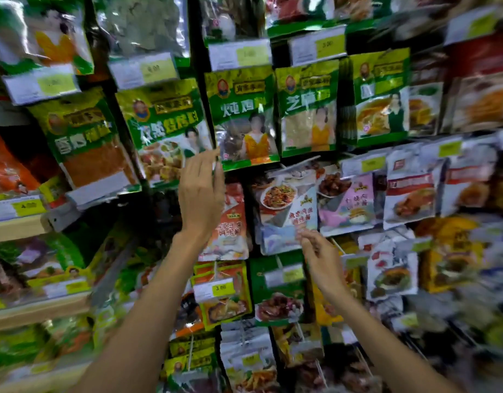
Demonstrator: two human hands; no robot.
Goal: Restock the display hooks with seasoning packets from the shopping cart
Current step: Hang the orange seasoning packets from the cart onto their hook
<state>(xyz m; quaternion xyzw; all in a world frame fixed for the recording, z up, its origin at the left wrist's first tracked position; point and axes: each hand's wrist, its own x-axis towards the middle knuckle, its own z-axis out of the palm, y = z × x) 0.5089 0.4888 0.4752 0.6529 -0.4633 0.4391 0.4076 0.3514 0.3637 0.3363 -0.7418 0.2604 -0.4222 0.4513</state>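
Head view: left hand [200, 191], fingers straight and spread, touches the green packet [244, 120] at its 12 o'clock. The right hand [321, 253], 4 o'clock of centre, pinches the white packet [287, 202] by its lower edge. Judged step: settling this packet on its unseen hook; next it needs straightening, then release.

The green seasoning packets [243, 117] are glossy plastic film that catches white glare, with clear windows showing coarse dried contents. The pale sauce packet [287, 205] below them has the same slick, slightly crinkled sheen. The price tags [239, 53] look like matt white-and-yellow paper behind shiny clear plastic. The shelf edge [15, 226] at the left is smooth, matt, pale wood-look board.
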